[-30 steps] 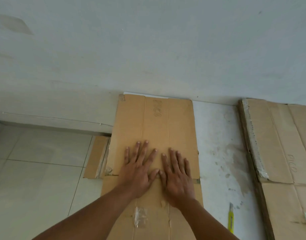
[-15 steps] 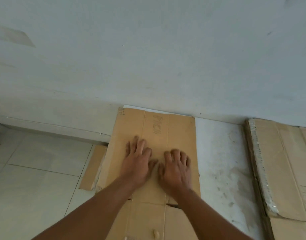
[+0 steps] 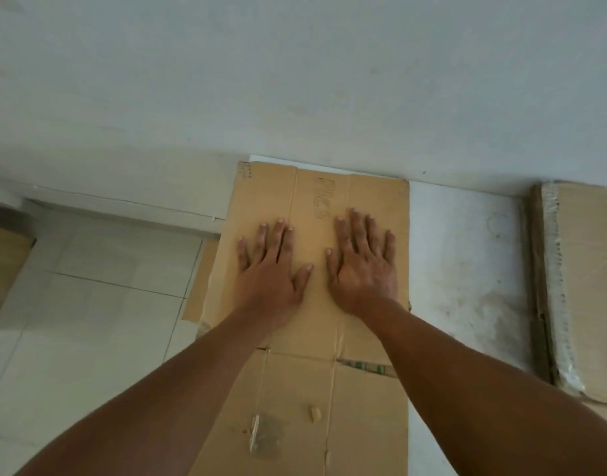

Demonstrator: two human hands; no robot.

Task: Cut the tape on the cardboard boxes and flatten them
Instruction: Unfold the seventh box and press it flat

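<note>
Left hand (image 3: 269, 273), right hand (image 3: 362, 269), flat and apart on flattened cardboard (image 3: 374, 201), pale floor (image 3: 466, 269) beneath, white wall (image 3: 295, 80) behind.

The flattened box (image 3: 350, 201) is matt brown corrugated cardboard, creased along its folds, with a crinkled scrap of clear glossy tape (image 3: 265, 432) stuck to its near panel. The stack of cardboard (image 3: 585, 269) at the right is the same dull brown paperboard, its fluted edge showing under a shiny clear plastic strip (image 3: 554, 286). The floor tiles (image 3: 99, 304) look smooth and pale with a faint sheen, the cement strip (image 3: 466, 269) rough and blotchy, the wall (image 3: 295, 80) matt painted plaster
</note>
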